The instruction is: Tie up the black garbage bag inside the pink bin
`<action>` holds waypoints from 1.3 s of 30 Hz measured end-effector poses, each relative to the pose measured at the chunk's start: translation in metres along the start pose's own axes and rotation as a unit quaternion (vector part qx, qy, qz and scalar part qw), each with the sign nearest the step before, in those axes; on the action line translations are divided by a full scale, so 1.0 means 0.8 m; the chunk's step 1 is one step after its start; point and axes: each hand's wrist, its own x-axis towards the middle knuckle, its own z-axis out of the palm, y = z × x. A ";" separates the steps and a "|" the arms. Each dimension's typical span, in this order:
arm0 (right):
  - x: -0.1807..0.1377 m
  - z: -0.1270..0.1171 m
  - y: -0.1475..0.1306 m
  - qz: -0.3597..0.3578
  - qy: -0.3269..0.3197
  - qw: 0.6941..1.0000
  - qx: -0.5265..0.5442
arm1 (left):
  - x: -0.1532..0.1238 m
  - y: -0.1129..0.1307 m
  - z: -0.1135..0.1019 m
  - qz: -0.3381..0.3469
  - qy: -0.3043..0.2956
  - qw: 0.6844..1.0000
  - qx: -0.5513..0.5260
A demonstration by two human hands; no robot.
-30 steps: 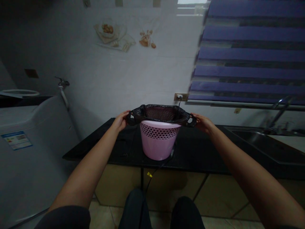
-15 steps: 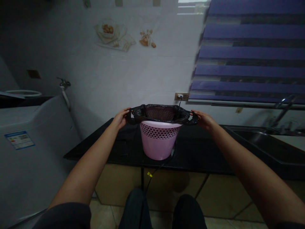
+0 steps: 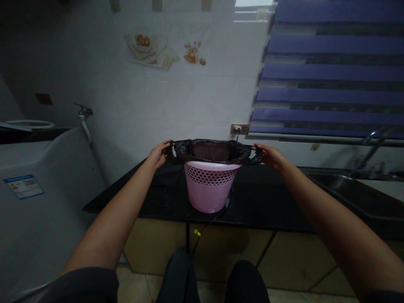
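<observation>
Gripping black bag (image 3: 217,152) over pink basket (image 3: 208,189) — left hand (image 3: 158,154), right hand (image 3: 270,155), arms outstretched

Counter (image 3: 268,202): black slab against the tiled wall.
On it: 1 pink basket (image 3: 208,191), upright, near the front edge.
Cable (image 3: 220,213): black, at the basket's foot, hanging over the edge.

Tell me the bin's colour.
Pink bin, holes near its rim, under the black bag; head view.
</observation>
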 end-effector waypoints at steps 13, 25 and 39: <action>0.001 0.007 -0.022 -0.034 -0.018 0.999 0.007 | 0.007 0.017 0.010 0.032 -0.011 0.999 0.008; 0.007 0.006 -0.039 -0.075 -0.020 0.997 -0.014 | 0.013 0.038 0.017 0.056 -0.022 0.998 0.007; 0.005 0.002 -0.061 -0.107 -0.005 0.994 -0.001 | 0.012 0.048 0.025 0.068 -0.033 0.997 -0.004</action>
